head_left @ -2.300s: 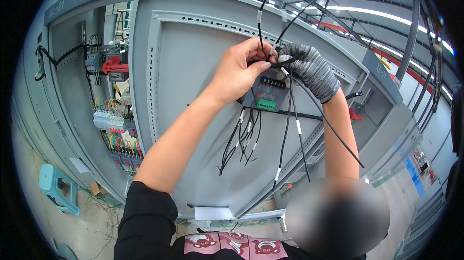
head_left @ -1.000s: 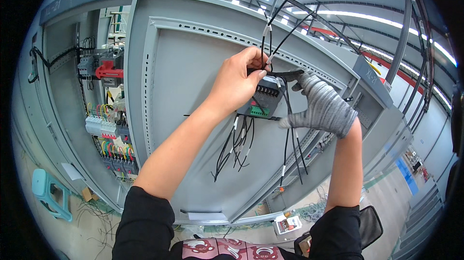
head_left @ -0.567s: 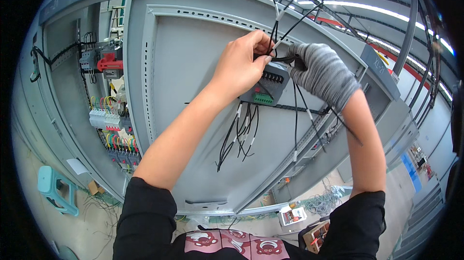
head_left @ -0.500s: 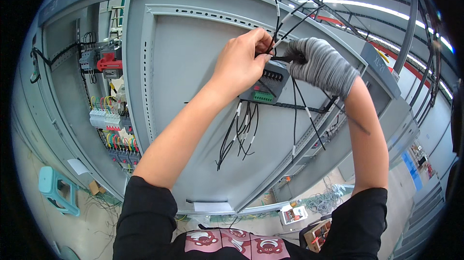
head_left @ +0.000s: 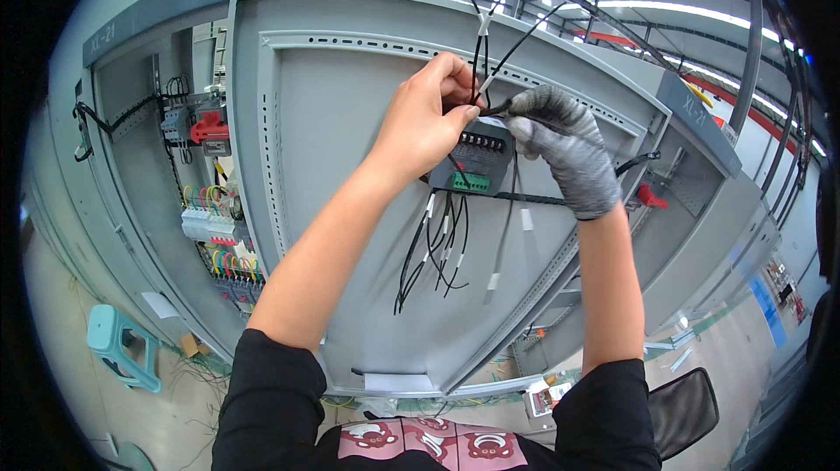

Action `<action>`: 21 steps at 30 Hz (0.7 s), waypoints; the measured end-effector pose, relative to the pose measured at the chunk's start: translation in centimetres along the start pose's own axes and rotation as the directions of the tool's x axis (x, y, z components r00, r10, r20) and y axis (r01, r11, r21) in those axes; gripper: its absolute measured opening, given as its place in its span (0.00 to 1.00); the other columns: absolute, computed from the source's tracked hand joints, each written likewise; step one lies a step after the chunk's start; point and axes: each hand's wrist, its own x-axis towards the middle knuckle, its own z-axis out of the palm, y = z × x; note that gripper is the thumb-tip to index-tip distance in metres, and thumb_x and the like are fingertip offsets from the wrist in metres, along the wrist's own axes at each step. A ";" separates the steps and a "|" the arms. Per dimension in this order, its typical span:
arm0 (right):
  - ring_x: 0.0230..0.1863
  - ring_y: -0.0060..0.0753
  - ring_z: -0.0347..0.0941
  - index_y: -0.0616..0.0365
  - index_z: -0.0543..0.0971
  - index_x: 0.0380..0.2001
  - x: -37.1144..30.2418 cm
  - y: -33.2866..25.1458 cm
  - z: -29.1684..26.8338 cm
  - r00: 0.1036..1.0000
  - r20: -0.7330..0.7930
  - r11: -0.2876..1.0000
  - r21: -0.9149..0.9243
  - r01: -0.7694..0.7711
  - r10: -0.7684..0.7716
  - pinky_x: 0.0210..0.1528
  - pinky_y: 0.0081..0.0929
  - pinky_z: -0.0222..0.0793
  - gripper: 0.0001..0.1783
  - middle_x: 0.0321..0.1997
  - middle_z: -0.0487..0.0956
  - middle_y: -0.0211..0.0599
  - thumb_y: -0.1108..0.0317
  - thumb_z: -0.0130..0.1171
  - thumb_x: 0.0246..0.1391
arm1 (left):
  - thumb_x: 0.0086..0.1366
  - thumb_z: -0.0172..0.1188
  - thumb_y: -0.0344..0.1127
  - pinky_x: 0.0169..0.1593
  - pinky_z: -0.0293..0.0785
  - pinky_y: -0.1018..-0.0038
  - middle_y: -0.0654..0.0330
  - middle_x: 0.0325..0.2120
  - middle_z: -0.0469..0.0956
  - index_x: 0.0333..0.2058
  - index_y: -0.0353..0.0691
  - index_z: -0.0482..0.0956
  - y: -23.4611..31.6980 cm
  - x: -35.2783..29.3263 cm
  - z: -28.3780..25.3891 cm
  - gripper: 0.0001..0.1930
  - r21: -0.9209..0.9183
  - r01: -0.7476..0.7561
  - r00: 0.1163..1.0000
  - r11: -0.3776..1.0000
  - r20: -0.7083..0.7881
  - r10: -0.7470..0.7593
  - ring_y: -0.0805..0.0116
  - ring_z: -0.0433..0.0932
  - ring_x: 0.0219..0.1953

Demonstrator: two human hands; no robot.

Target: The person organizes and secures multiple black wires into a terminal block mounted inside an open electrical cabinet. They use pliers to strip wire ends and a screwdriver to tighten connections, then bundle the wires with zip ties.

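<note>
My bare left hand (head_left: pixel 424 125) is closed in a pinch on a group of thin black wires (head_left: pixel 480 51), whose ends with white sleeves rise above my fingers. Close beside it, my right hand (head_left: pixel 573 151) wears a grey knitted glove and pinches a black wire (head_left: pixel 499 109) between thumb and fingers. Just below both hands is a dark grey meter module (head_left: pixel 479 145) with a green terminal block (head_left: pixel 471 181), mounted on the cabinet door (head_left: pixel 350 208). More black wires (head_left: pixel 437 243) with white sleeves dangle under the module. Others, blurred, hang below my right hand.
At left, an open cabinet bay holds a red-handled switch (head_left: pixel 210 127) and breakers (head_left: pixel 210 224) with coloured wires. A turquoise stool (head_left: pixel 122 344) stands on the floor at lower left. A mesh-backed chair (head_left: pixel 687 414) is at lower right. Another cabinet (head_left: pixel 691 208) adjoins the door.
My gloved hand has turned and come left, and its forearm is now more upright. The wires above my left hand have shifted left, as have those hanging under the glove. The whole view has moved slightly.
</note>
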 end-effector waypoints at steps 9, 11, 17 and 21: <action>0.23 0.17 0.72 0.61 0.81 0.37 2.1 -0.3 0.3 0.996 -0.085 0.966 -0.254 -0.042 0.021 0.27 0.18 0.69 0.09 0.27 0.80 0.30 0.68 0.61 0.55 | 0.58 0.55 0.16 0.46 0.71 0.78 0.59 0.33 0.79 0.40 0.37 0.64 -0.3 -0.1 0.3 0.14 -0.038 -0.001 1.000 0.999 -0.003 0.001 0.76 0.75 0.38; 0.22 0.18 0.73 0.62 0.81 0.38 2.7 -0.5 0.0 0.998 -0.002 0.952 -0.299 -0.065 0.068 0.26 0.18 0.70 0.11 0.27 0.81 0.31 0.66 0.61 0.56 | 0.58 0.55 0.16 0.46 0.71 0.78 0.59 0.33 0.79 0.40 0.37 0.64 -0.5 -0.3 0.1 0.15 -0.033 -0.001 1.000 0.999 -0.010 0.001 0.76 0.75 0.38; 0.23 0.20 0.74 0.63 0.81 0.39 3.6 -0.5 -0.5 0.995 0.050 0.937 -0.343 -0.065 0.088 0.28 0.21 0.71 0.13 0.27 0.81 0.32 0.65 0.62 0.54 | 0.58 0.55 0.16 0.46 0.71 0.78 0.59 0.33 0.79 0.41 0.37 0.64 -0.6 -0.3 0.0 0.15 -0.045 -0.017 1.000 0.999 -0.008 0.016 0.75 0.75 0.38; 0.27 0.34 0.76 0.64 0.81 0.35 4.4 2.6 0.1 0.988 -0.053 0.896 -0.430 0.111 -0.148 0.35 0.30 0.72 0.13 0.27 0.81 0.42 0.64 0.61 0.53 | 0.57 0.56 0.17 0.46 0.71 0.77 0.59 0.33 0.79 0.42 0.37 0.64 -0.9 -0.1 0.3 0.16 -0.074 -0.035 0.999 0.997 0.005 0.036 0.75 0.76 0.38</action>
